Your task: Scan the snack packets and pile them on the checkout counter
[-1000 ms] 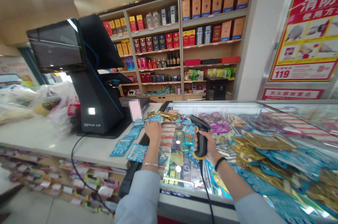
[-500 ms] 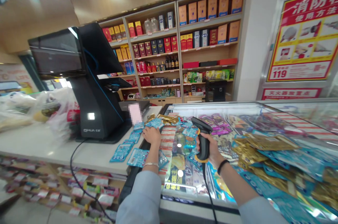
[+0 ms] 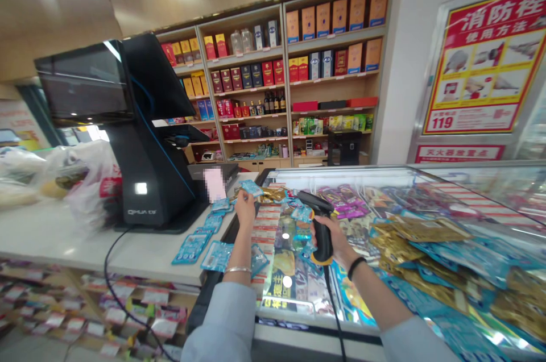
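My right hand (image 3: 335, 237) is wrapped round the handle of a black barcode scanner (image 3: 323, 240) with yellow-orange trim, its head tilted toward the left and its cable hanging down. With fingers pinched, my left hand (image 3: 245, 208) grips a small blue snack packet (image 3: 251, 186), lifted at the far end of the counter edge. Below that hand, several blue packets (image 3: 191, 246) lie along the counter. More blue packets (image 3: 303, 213) and gold packets (image 3: 273, 195) rest on the glass top, partly behind the scanner.
A black point-of-sale terminal (image 3: 156, 174) stands on the white counter (image 3: 145, 251) at left, near plastic bags (image 3: 91, 183). A heap of gold and blue packets (image 3: 430, 248) covers the right of the glass-topped freezer (image 3: 294, 322). Stocked shelves (image 3: 285, 83) line the back wall.
My left hand has gone from lying over the packets to pinching a blue packet and raising it slightly. My right hand still holds the scanner. The view has shifted a little.
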Demonstrator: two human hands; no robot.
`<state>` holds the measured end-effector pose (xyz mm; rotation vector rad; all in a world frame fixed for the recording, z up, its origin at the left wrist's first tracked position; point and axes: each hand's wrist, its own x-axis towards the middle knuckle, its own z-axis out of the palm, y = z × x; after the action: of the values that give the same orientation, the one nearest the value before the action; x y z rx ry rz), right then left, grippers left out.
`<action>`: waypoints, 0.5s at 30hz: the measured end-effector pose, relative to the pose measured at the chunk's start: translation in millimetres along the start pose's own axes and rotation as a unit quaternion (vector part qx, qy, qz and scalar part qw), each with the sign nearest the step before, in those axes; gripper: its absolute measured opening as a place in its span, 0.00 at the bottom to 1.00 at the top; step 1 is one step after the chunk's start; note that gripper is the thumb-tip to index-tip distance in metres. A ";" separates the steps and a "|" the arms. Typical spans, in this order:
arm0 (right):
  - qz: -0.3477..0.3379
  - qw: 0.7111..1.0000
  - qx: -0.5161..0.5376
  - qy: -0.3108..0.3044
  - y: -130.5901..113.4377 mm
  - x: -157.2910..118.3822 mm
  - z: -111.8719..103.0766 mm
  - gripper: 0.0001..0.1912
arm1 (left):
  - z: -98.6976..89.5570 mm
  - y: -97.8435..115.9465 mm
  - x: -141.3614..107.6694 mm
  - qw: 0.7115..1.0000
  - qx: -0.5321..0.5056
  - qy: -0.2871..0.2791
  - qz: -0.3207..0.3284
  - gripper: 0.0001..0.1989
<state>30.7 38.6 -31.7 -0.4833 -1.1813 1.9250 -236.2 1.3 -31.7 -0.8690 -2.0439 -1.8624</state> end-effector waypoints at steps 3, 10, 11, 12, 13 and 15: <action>0.006 1.000 0.003 -0.007 -1.6 -1.9 0.5 0.13 | -1.6 6.6 -0.4 0.999 -0.027 -0.010 0.018 0.07; -0.009 1.000 -0.009 -0.028 -0.3 -1.4 -0.8 0.14 | -2.9 25.0 -6.3 0.995 -0.068 -0.038 0.060 0.08; -0.009 0.999 -0.010 -0.031 0.3 -1.0 -1.1 0.14 | -3.2 26.7 -6.9 0.995 -0.072 -0.043 0.060 0.07; -0.009 0.999 -0.011 -0.032 0.9 -0.6 -1.5 0.14 | -3.7 27.9 -7.3 0.994 -0.072 -0.050 0.060 0.07; -0.010 0.999 -0.012 -0.034 1.6 -0.2 -2.1 0.14 | -4.3 28.7 -7.6 0.994 -0.069 -0.056 0.060 0.07; -0.010 0.999 -0.015 -0.044 2.9 0.6 -3.3 0.13 | -5.6 29.3 -7.8 0.994 -0.058 -0.066 0.064 0.07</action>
<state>31.2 40.3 -35.8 -0.4049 -1.2684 1.9300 -214.5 -5.8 -11.0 -1.1539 -1.9173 -1.9170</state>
